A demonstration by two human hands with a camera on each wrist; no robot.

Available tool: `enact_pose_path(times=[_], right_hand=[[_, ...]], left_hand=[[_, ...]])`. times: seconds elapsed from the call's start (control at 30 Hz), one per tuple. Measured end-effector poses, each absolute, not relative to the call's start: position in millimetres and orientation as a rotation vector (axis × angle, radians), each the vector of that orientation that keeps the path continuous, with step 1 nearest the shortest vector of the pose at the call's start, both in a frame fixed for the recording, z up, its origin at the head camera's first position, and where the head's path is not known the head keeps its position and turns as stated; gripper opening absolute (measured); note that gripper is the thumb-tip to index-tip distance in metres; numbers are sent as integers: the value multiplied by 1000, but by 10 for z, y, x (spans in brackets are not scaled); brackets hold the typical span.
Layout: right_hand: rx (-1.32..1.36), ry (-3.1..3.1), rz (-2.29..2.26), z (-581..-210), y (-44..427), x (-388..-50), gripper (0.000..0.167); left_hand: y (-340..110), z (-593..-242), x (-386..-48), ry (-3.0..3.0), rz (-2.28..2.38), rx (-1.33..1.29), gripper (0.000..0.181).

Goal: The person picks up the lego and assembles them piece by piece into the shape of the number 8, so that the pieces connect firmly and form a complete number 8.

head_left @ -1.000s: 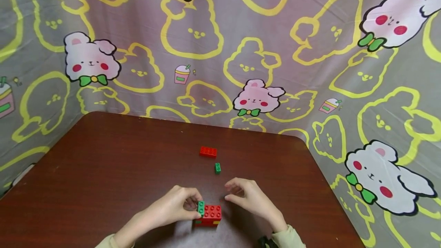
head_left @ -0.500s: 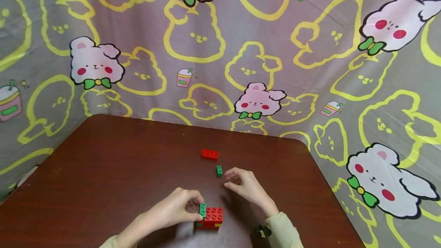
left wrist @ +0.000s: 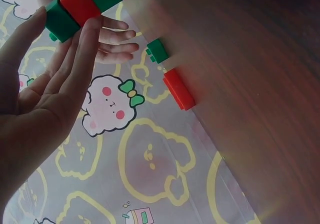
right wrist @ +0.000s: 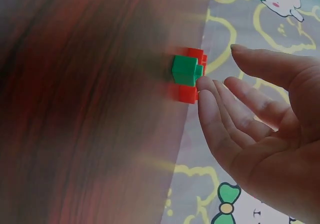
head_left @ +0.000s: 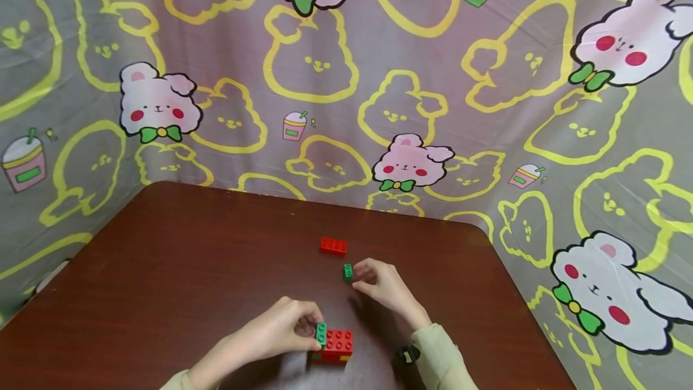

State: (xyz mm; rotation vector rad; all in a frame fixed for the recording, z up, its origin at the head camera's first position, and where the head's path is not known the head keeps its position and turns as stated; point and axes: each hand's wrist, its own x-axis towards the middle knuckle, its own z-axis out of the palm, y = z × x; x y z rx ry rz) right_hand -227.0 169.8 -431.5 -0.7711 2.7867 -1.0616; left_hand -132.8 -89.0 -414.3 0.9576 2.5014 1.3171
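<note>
Near the front of the table, my left hand (head_left: pixel 281 330) pinches a small green toy brick (head_left: pixel 322 334) between thumb and fingers. That brick sits on the left end of a stack of red bricks (head_left: pixel 339 342), which has some green and yellow showing low on its side. In the left wrist view the held green brick (left wrist: pixel 61 21) adjoins a red one (left wrist: pixel 79 4). My right hand (head_left: pixel 387 286), fingers parted, is just right of a loose green two-stud brick (head_left: pixel 348 272). In the right wrist view its fingertips come close to that green brick (right wrist: pixel 185 70); contact is unclear.
Behind the loose green brick lies a red eight-stud brick (head_left: pixel 333 247) on the brown wooden table (head_left: pixel 216 245). A patterned cloth (head_left: pixel 325 113) hangs around the table's far and side edges. A black band (head_left: pixel 408 354) is at the right sleeve.
My right hand has moved forward and closer to the loose green brick. The left hand keeps its pinch on the green brick at the stack. The head view has shifted slightly.
</note>
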Motion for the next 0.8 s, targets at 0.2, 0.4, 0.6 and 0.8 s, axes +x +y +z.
enact_pose_path(times=[0.2, 0.4, 0.6, 0.8], right_hand=[[-740, 2771, -1047, -4352, 1678, -2361, 31], [-711, 2760, -1042, -4375, 1641, -2436, 33], [-705, 2764, -1018, -4387, 1585, -2519, 36], [-705, 2755, -975, -4399, 1556, -2572, 39]], left_hand=[[-894, -4141, -1335, 2504, 1316, 952, 23], [-897, -4144, -1331, 2504, 1314, 972, 23], [-895, -4146, -1326, 2512, 1318, 975, 22], [-891, -4163, -1323, 2494, 1328, 959, 22]])
